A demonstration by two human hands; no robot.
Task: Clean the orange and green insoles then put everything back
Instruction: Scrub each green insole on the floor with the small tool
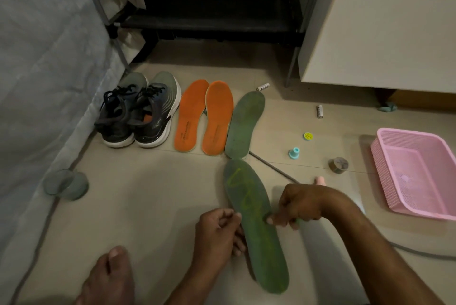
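Bare floor [148,201] lies open left of the near green insole [256,228], bounded by a glass bowl [66,184] beside the bed [44,77]. Farther back, shoes [140,112], orange insoles [204,117] and a second green insole [244,124] form an unbroken row. Right, small caps [294,152], a tape roll [338,165], batteries [319,111] and a pink basket [392,181] crowd the passage.

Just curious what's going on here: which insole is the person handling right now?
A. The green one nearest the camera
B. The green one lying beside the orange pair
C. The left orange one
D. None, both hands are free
A: both the left hand and right hand are at the edges of the nearest green insole, while the orange insoles and the other green insole lie untouched.
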